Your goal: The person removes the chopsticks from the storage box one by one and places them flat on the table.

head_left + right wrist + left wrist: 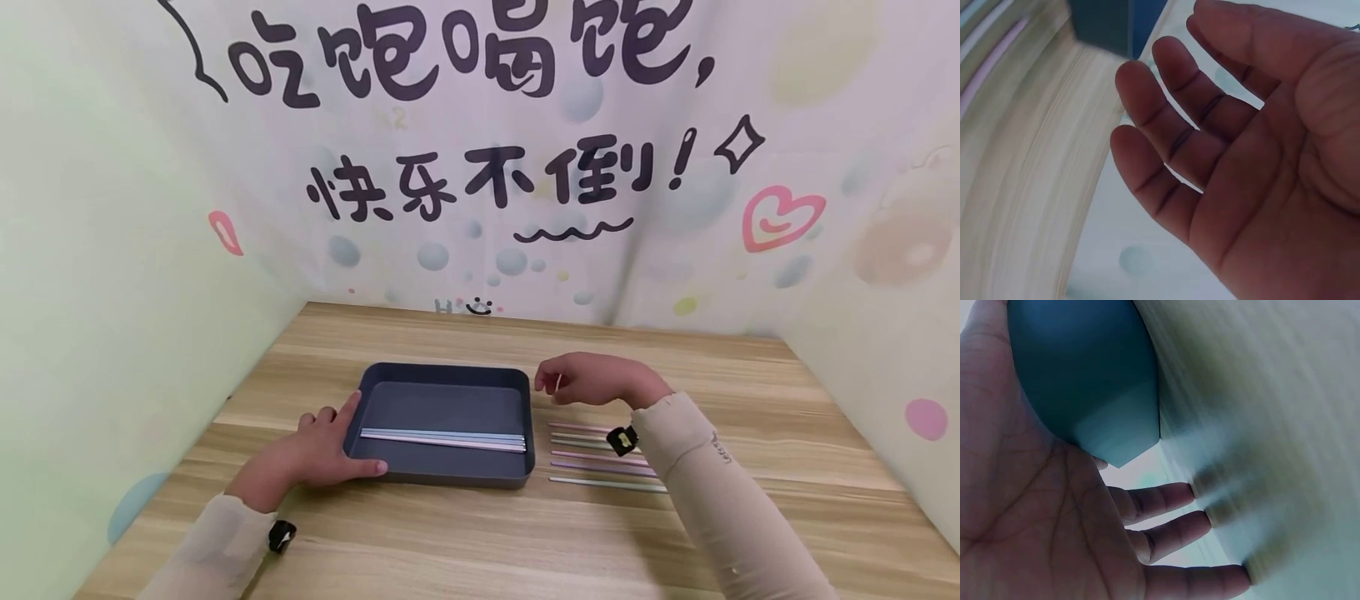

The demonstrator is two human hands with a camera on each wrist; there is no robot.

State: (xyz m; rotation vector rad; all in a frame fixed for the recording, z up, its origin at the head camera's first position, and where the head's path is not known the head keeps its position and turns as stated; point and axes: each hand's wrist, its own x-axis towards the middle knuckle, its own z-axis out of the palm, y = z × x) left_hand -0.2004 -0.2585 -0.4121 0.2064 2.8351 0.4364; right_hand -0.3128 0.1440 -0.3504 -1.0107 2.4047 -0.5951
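A dark grey-blue rectangular tray sits on the wooden table, a small bundle of thin pastel sticks lying lengthwise in it. At the tray's left front corner rests my left hand, its index finger along the left side and its thumb at the front rim. The left wrist view shows straight fingers reaching down to the tabletop beside the tray wall. My right hand is just past the tray's right end, fingers loosely bent and nothing in them. Below it lie several separate sticks, partly hidden by the right wrist.
A printed cloth hangs behind the table's back edge, with pale side panels at left and right. Bare wooden tabletop shows in front of the tray. Black wrist cameras sit on both sleeves.
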